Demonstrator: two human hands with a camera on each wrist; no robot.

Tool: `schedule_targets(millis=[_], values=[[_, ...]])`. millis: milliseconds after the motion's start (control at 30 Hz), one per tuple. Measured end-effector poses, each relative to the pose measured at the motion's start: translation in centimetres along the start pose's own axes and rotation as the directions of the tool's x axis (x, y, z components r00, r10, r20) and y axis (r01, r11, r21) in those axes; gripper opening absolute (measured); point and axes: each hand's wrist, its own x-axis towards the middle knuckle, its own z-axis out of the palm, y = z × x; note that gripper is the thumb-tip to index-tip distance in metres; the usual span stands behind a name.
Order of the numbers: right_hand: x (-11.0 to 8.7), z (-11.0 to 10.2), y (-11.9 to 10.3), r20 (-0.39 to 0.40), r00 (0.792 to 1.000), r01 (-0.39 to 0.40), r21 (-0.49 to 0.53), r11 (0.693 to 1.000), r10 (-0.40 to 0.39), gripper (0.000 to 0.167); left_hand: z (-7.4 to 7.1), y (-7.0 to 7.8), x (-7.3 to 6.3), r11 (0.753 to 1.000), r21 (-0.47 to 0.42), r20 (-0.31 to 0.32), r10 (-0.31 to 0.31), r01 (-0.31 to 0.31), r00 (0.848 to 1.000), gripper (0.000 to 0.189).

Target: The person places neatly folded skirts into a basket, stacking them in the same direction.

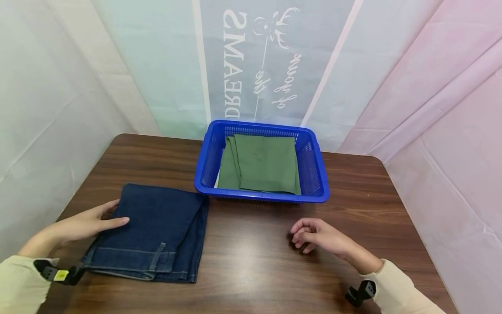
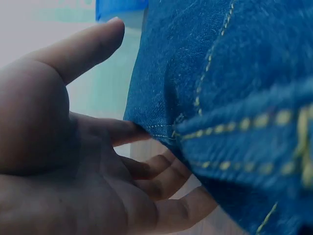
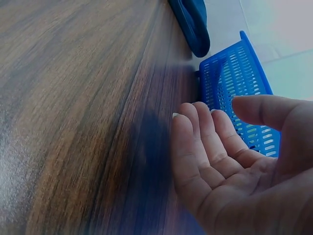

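Folded dark blue jeans [image 1: 157,226] lie on the left of the table, waistband toward the near side. At their left edge is my left hand [image 1: 88,222], its thumb above the denim. The left wrist view shows the fingers [image 2: 161,181] partly hidden behind the denim [image 2: 195,63], with the thumb held apart from it. My right hand [image 1: 319,235] hovers over the right part of the table, fingers loosely bent and holding nothing. Beyond it stands a blue plastic basket [image 1: 262,197] with a folded green garment [image 1: 268,163] inside.
The dark wooden table [image 1: 251,266] meets a printed cloth backdrop [image 1: 172,65] behind the basket. Pale fabric hangs at both sides. The basket's near left corner stands close to the far right corner of the jeans.
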Motion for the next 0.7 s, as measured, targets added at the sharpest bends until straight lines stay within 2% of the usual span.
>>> schedule_targets(millis=[367,567,700], values=[[0.3,0.6,0.8,0.034,0.999,-0.017,0.047,0.999,0.015,0.035,3.0,3.6,0.6,0.997,-0.022,0.053,0.076,-0.075,0.996,0.097],[0.3,1.6,0.5,0.015,1.000,-0.020,0.117,0.993,0.018,0.048,5.0,5.6,0.9,0.988,-0.105,0.094,0.121,-0.111,0.988,0.094],[0.3,2.4,0.4,-0.009,1.000,-0.012,0.167,0.986,0.014,0.054,6.4,7.0,1.3,0.967,-0.198,0.120,0.184,-0.158,0.976,0.092]])
